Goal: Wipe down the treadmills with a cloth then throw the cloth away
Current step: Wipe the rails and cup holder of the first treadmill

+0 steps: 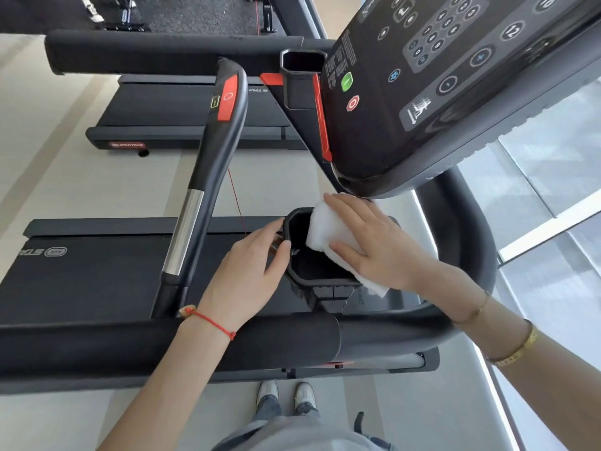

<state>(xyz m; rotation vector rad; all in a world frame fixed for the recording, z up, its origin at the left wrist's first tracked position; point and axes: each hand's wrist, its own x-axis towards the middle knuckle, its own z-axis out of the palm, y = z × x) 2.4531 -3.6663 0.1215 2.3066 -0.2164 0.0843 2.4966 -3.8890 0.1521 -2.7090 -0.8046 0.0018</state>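
The cloth [328,237] is white, thick and folded into a soft pad. It lies over the right edge of a black cup holder [317,275] on the near treadmill [97,281], with one end hanging past the holder's near corner. The right hand [377,245] lies flat on top of the cloth, fingers straight and spread a little, pressing it down. The left hand [250,271] is on the other side of the cup holder, and its curled fingers and thumb grip the holder's left rim. So the cloth sits just right of the left hand, with the open holder between them. The inside of the cup holder is dark, and only a tiny pale speck shows near its left wall; what it is cannot be told. Above the hands hangs the big control panel [439,76] with round buttons. Farther away there is a second cup holder [302,76], dark inside, and behind it another treadmill [182,118].
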